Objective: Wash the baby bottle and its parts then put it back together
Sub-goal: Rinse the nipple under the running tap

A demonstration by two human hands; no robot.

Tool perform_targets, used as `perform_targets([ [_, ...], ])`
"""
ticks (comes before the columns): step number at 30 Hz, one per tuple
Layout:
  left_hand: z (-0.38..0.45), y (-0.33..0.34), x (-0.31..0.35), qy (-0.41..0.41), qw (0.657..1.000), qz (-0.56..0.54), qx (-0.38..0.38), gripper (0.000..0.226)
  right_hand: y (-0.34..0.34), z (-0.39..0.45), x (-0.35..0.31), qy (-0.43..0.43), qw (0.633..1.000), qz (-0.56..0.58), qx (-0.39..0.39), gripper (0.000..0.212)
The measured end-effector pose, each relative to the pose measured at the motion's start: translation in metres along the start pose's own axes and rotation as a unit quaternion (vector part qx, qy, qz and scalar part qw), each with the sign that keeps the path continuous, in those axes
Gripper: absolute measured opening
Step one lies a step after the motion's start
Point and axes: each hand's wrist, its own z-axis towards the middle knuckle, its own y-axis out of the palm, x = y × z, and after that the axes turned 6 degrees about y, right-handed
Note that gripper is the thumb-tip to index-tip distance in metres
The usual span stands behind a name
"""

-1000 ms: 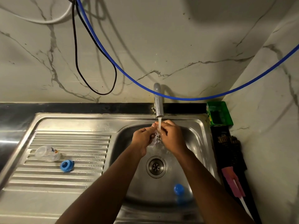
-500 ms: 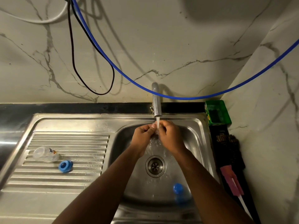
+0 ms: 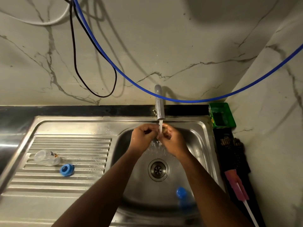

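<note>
— Steel sink (image 3: 201, 128), water running from the tap (image 3: 159, 105). What are the hands doing?

— Both are up under the stream, close together over the basin. The left hand (image 3: 142, 136) has its fingers curled inward, and the right hand (image 3: 172, 140) is curled the same way, fingertips meeting the left's right where the water falls. Something small and pale sits between them, but it is too hidden by fingers and water to name, so I cannot tell what either hand holds.

— Where is the bottle?

— The clear bottle body (image 3: 46, 157) lies on its side on the ribbed drainboard (image 3: 91, 143), at the left. The blue ring (image 3: 66, 169) rests just beside it, nearer the person, also on the ribs.

— Anything in the basin?

— A clear cap with a blue top (image 3: 181, 192) sits on the basin floor, on the near side of the drain (image 3: 158, 169), partly hidden behind the right forearm.

— And around the sink?

— A green box (image 3: 222, 115) stands at the back right corner. A pink-headed brush with a white handle (image 3: 237, 185) lies on the dark strip to the right. A blue hose (image 3: 131, 81) and a black cable (image 3: 74, 59) hang across the marble wall.
</note>
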Motion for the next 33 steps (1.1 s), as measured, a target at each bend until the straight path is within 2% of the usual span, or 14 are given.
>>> perform_targets([
  [2,0.000,-0.001,0.002,-0.006,1.000,-0.015,-0.011,0.017,-0.002,0.002,0.002,0.006,0.999,-0.024,0.033,0.031],
  [4,0.000,0.000,0.005,-0.014,0.998,-0.052,-0.018,0.016,0.000,0.003,0.004,0.018,0.998,-0.011,0.064,0.027],
  [6,-0.001,0.001,0.004,-0.033,0.995,-0.094,0.004,0.019,0.004,0.000,0.006,0.016,0.997,0.004,0.078,0.030],
  [9,0.003,0.001,-0.003,-0.081,0.984,-0.149,0.049,0.019,0.010,-0.006,0.008,-0.018,0.997,0.002,0.076,0.047],
  [13,0.019,0.000,-0.003,-0.115,0.977,-0.164,0.074,0.030,0.010,-0.011,0.010,-0.030,0.993,-0.004,0.113,0.034],
  [16,0.034,0.002,0.004,-0.123,0.976,-0.179,0.034,0.049,0.012,-0.015,0.012,-0.058,0.993,-0.045,0.096,0.027],
  [18,0.038,0.005,0.011,-0.118,0.976,-0.182,-0.004,0.050,0.012,-0.017,0.008,-0.052,0.992,-0.047,0.108,0.026],
  [21,0.040,0.011,0.018,-0.125,0.969,-0.214,-0.011,0.046,0.013,-0.014,0.004,-0.068,0.990,-0.071,0.100,0.034],
  [26,0.032,0.018,0.017,-0.150,0.965,-0.217,-0.016,0.047,0.014,-0.021,0.007,-0.066,0.993,0.003,0.101,0.055],
  [30,0.031,0.026,0.018,-0.150,0.972,-0.179,-0.027,0.034,0.009,-0.033,0.020,-0.073,0.987,0.004,0.142,0.039],
  [33,0.027,0.016,0.020,-0.150,0.973,-0.165,-0.056,0.045,0.009,-0.044,0.034,-0.173,0.966,-0.094,0.168,0.034],
])
